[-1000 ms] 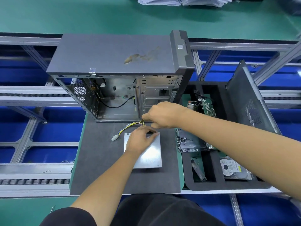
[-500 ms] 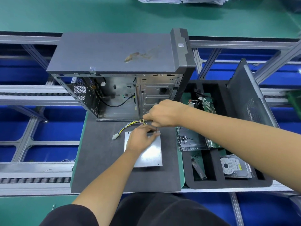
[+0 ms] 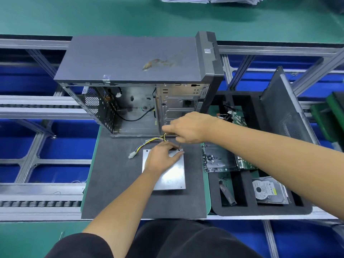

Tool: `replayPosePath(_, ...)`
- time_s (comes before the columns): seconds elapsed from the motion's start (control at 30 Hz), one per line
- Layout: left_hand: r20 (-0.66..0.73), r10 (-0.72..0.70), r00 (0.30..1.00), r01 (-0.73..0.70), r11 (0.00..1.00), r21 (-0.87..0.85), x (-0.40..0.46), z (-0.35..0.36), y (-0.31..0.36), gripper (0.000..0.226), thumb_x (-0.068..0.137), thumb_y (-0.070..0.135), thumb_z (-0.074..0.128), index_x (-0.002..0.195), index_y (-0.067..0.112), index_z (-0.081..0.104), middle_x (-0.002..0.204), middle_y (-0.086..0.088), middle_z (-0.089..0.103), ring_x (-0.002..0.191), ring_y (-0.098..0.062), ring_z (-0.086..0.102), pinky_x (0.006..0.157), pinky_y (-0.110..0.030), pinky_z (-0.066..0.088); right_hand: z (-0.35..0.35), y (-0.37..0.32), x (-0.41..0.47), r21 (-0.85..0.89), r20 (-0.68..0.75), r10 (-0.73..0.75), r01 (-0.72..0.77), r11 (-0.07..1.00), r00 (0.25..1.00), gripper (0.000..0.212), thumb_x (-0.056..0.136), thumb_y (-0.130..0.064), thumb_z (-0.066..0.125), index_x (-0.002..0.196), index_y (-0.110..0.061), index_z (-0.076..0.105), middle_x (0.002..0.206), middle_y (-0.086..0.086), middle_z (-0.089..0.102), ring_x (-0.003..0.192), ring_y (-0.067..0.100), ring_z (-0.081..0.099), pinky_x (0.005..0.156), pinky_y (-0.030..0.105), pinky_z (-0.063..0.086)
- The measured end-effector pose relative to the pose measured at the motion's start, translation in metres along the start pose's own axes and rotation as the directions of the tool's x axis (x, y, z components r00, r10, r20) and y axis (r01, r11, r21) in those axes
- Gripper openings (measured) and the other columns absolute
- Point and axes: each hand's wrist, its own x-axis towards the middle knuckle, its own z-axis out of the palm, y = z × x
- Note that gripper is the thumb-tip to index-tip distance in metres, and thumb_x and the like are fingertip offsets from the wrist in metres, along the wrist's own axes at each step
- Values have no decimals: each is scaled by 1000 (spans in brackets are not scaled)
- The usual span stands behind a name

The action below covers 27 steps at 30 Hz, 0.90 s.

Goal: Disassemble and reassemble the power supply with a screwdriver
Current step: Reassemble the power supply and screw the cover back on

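From the head view, the power supply (image 3: 164,171) lies flat on the grey mat (image 3: 115,183) of the bench, just near of the open computer case (image 3: 137,81), its long axis running near to far and its wire bundle (image 3: 149,142) trailing off the far left corner to a white plug (image 3: 131,155); the left hand (image 3: 162,159) rests on the far half of the metal lid, fingers fairly straight and spread toward the far right corner, pressing the box down rather than gripping it; the right hand (image 3: 188,127) hangs above that same corner with its fingers curled round the screwdriver (image 3: 179,146), whose handle is hidden in the fist and whose thin shaft drops almost upright to the far right corner of the lid, where the tip meets a screw hole; whether a screw sits in that hole is too small to tell; the relation that matters is that the shaft stands directly over the corner hole, below and slightly left of the right hand, with the left fingertips just beside the tip; so the right hand is the working one and the left only steadies; to the right, a black foam tray (image 3: 260,211) holds a clear box of screws (image 3: 217,161), circuit boards and a hard drive (image 3: 268,190), well apart from the hands; the turning probably has to stay upright, or the tip may slip toward the left fingers.
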Motion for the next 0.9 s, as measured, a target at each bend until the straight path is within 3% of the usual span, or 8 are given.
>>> replayPosePath(0.1,-5,-11,1000,11,1000,-1,0,1,0,24,81,58,71,90,37,74,86,41,57,91,15,56,75,-1,39,-3,-1,0,109,23,-64,61,992,998,34,86,-12,49,115,-25,39,99,0,34,61,28,46,48,36,31)
replayPosePath(0.23,3,-33,999,33,999,1,1,2,-1,25,80,59,70,90,37,74,87,37,60,92,6,60,76,-12,47,-4,0,2,12,-3,-139,139,990,990,18,95,-27,48,113,-22,45,96,2,50,71,33,53,55,38,36)
replayPosePath(0.37,2,-26,1000,26,999,-25,0,1,-2,20,85,56,69,89,37,73,88,38,60,91,9,59,74,-9,45,2,-1,0,-55,-27,-3,1,998,1000,19,94,-31,45,111,-21,43,85,5,63,63,31,48,49,33,24)
replayPosePath(0.47,8,-12,1000,12,1000,-28,1,0,-1,17,88,52,66,90,37,73,91,35,62,92,10,59,73,-12,45,0,-3,-4,45,-28,-49,50,998,998,29,86,-23,48,113,-25,40,101,3,47,64,29,47,47,32,21)
replayPosePath(0.6,19,-9,1000,10,1000,-22,1,0,-1,17,89,51,65,91,37,73,87,26,64,90,6,59,71,-19,47,-5,-7,-3,26,1,-167,167,986,986,26,92,-20,49,113,-29,38,101,1,40,68,32,52,52,38,36)
replayPosePath(0.77,17,-58,998,59,998,-16,0,-2,-1,23,86,60,64,88,38,71,85,26,61,83,9,58,65,-11,42,1,-12,0,-119,-48,-19,13,993,999,26,97,-34,45,120,-24,38,91,3,60,68,30,53,49,32,26)
replayPosePath(0.83,13,-33,999,33,999,-4,0,-3,0,21,88,57,63,84,37,67,80,28,59,78,8,55,62,-11,36,0,-13,-1,-80,-43,-49,45,996,998,32,93,-30,49,123,-25,38,98,2,52,69,29,48,46,31,21)
replayPosePath(0.9,21,-18,1000,18,1000,-23,0,-3,1,17,90,53,65,85,37,69,82,24,63,79,3,57,64,-18,41,-4,-11,-2,2,-27,-141,141,990,990,34,89,-22,52,120,-27,40,100,0,36,76,24,44,45,31,22)
